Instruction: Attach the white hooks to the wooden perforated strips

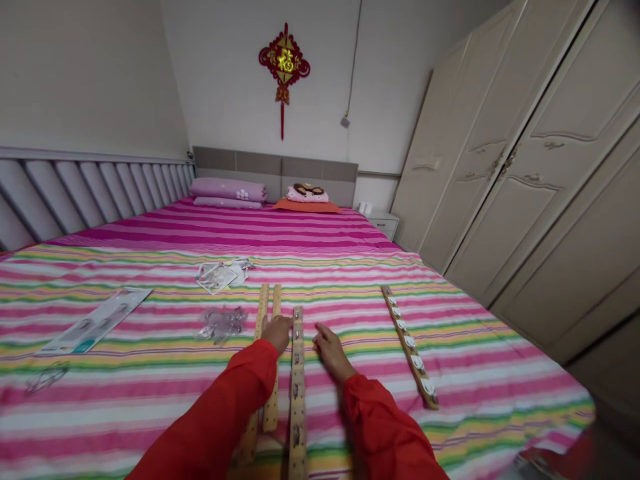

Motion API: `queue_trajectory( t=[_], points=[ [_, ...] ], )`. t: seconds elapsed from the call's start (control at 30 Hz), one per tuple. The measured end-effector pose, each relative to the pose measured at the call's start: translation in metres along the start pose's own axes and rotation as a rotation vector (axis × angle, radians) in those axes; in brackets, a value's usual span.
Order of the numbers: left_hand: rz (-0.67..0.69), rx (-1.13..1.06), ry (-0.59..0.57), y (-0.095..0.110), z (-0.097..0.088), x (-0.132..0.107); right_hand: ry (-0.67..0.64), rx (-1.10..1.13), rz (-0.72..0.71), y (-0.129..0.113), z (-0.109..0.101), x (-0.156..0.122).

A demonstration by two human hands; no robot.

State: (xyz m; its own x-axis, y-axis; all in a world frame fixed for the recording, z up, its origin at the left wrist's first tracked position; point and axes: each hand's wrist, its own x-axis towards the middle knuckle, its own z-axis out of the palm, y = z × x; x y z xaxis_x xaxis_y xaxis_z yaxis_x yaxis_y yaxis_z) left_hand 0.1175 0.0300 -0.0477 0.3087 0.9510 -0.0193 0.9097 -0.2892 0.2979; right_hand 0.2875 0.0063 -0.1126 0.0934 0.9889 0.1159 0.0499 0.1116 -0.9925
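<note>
Three long wooden slats lie side by side on the striped bedspread (150,360) in front of me. My left hand (278,332), in a red sleeve, rests curled on top of the two left slats (266,301), fingers bent. Just right of the third slat (298,373), which carries small metal fittings, my right hand (331,352) lies on the cover with its fingers stretched forward, holding nothing. A fourth slat (410,345) with several white hooks lies apart to the right, slanted.
Clear plastic bags of small hardware (223,323) and opened packets (220,275) lie left of the slats. A printed card (97,320) is farther left. Pillows (227,191) sit at the headboard. A wardrobe (525,173) lines the right side.
</note>
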Motion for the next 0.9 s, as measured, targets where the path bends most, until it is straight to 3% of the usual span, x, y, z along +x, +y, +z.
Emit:
queue_trajectory(
  t=[0.13,0.3,0.4,0.57,0.73,0.9],
  points=[
    [-0.009,-0.066,0.038,-0.002,-0.006,-0.007,0.101,0.327,0.117,-0.004,-0.004,-0.043],
    [0.008,-0.177,0.129,-0.025,-0.008,-0.044,0.135,0.419,0.184,-0.009,-0.014,-0.115],
    [0.014,-0.466,0.351,-0.052,0.004,-0.076,0.153,0.410,0.235,-0.005,-0.020,-0.155],
    [-0.251,-0.714,0.681,-0.086,0.021,-0.109,0.156,0.404,0.293,-0.003,-0.024,-0.199],
    [-0.369,-0.612,0.766,-0.090,0.026,-0.114,0.102,0.414,0.357,-0.013,-0.019,-0.228],
    [-0.254,-0.358,0.721,-0.078,0.026,-0.119,-0.150,0.457,0.454,-0.010,-0.012,-0.255]
  ],
)
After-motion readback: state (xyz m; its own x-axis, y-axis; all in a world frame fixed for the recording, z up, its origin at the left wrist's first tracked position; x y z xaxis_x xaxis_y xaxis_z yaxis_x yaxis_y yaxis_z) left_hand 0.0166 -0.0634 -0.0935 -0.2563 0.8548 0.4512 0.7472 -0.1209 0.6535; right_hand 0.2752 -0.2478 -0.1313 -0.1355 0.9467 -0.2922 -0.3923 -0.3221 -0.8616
